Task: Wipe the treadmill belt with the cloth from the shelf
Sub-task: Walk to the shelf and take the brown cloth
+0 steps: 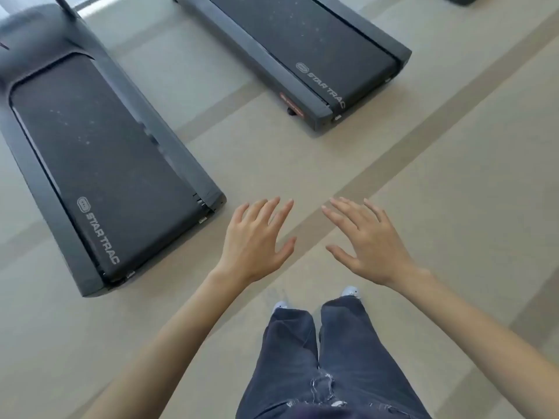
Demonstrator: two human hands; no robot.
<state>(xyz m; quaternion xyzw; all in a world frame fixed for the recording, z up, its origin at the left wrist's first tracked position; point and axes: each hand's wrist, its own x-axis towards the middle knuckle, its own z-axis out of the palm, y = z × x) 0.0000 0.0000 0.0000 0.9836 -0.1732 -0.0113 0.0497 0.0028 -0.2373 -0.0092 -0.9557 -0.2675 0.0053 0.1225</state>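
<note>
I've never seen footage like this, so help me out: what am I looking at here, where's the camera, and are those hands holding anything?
The camera is worn on a person's head, looking forward and down. The left hand and right hand are theirs, both open with fingers spread, holding nothing. Below are their dark jeans and light shoes. Two treadmills stand on the floor: the near treadmill at left, its dark belt speckled with pale spots, and the far treadmill beyond. No cloth or shelf shows.

Two treadmills (99,164) (302,52) on beige floor (438,207)
</note>
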